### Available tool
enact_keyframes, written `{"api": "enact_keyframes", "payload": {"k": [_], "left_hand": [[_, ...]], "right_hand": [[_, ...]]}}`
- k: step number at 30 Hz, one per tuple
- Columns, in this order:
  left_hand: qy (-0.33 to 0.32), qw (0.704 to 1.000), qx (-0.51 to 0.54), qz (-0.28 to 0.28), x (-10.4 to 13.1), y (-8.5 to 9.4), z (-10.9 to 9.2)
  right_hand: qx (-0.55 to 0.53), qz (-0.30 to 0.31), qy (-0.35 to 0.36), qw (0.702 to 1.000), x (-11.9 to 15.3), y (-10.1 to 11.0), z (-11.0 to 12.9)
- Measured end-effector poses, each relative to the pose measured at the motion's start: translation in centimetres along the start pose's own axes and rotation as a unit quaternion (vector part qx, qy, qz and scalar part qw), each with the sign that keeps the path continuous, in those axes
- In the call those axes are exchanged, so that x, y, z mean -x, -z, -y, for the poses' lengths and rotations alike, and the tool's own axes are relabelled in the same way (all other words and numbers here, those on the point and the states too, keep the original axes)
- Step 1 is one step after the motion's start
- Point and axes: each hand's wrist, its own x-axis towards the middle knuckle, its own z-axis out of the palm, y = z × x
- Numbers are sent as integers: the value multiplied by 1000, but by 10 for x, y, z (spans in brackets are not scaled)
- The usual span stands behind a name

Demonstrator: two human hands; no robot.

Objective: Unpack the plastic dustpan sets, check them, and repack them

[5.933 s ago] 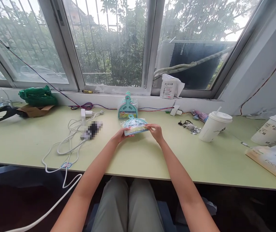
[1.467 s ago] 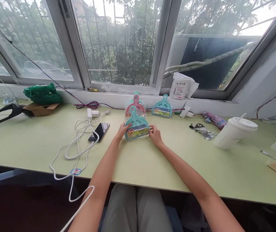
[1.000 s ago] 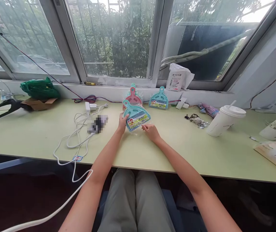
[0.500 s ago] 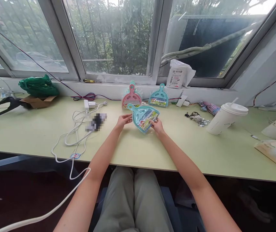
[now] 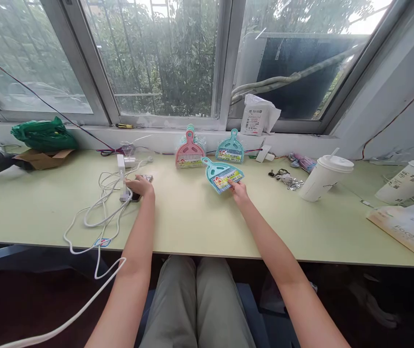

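In my right hand is a teal dustpan-and-brush set, pinched by its lower right corner, where a bright printed label shows. It is tilted above the table, its handle pointing to the upper left. My left hand is closed over a dark, flat phone-like device beside the white cables; the hand covers most of it. Behind, a pink dustpan set stands against the wall in front of several others. Right of it leans another teal dustpan set.
A white power strip and looped white cable lie at the left. Keys, a lidded white cup and a tissue pack are on the right. A green bag sits at the far left.
My left hand has moved left, away from the teal dustpan set and onto the phone-like device. My right hand still holds the set, now tilted flatter. The view has shifted slightly.
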Motion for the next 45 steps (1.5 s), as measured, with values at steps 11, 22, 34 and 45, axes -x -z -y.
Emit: {"api": "enact_keyframes", "payload": {"k": [11, 22, 34, 45], "left_hand": [[-194, 977, -75, 54, 47, -42, -2], [151, 870, 264, 389, 72, -88, 6], [53, 897, 258, 354, 67, -84, 3], [-140, 872, 193, 428, 98, -79, -24]], "right_hand": [[19, 79, 16, 997, 11, -9, -15], [211, 149, -73, 963, 14, -17, -10], [473, 26, 229, 851, 11, -2, 9], [610, 50, 393, 686, 50, -35, -2]]}}
